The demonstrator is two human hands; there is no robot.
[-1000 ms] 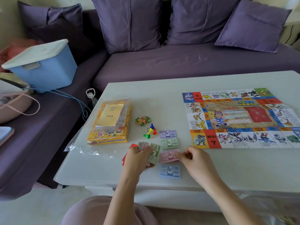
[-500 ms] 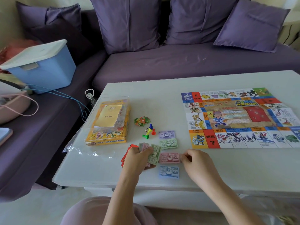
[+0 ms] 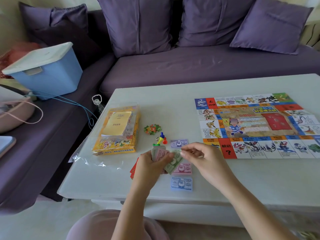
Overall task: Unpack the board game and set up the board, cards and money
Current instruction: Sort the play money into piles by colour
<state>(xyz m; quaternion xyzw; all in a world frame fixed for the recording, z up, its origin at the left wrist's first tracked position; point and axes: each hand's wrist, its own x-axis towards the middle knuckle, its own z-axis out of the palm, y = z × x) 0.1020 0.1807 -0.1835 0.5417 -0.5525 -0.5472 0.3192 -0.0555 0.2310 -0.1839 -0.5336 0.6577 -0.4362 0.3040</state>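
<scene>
At lower centre, the left hand (image 3: 150, 165) grips a fan of paper banknotes (image 3: 160, 154), and the right hand (image 3: 202, 158) pinches its green note (image 3: 174, 161). Three flat notes lie beside them: purple (image 3: 179, 143), pink (image 3: 183, 168), blue (image 3: 181, 183). One colourful unfolded game board (image 3: 256, 125) lies at right.

Game board (image 3: 256, 125) unfolded flat at right; purple note (image 3: 179, 143), pink note (image 3: 183, 168) and blue note (image 3: 181, 183) flat in a column left of it; fanned notes (image 3: 160, 154) gripped in left hand (image 3: 150, 164), above red cards (image 3: 134, 168).
</scene>
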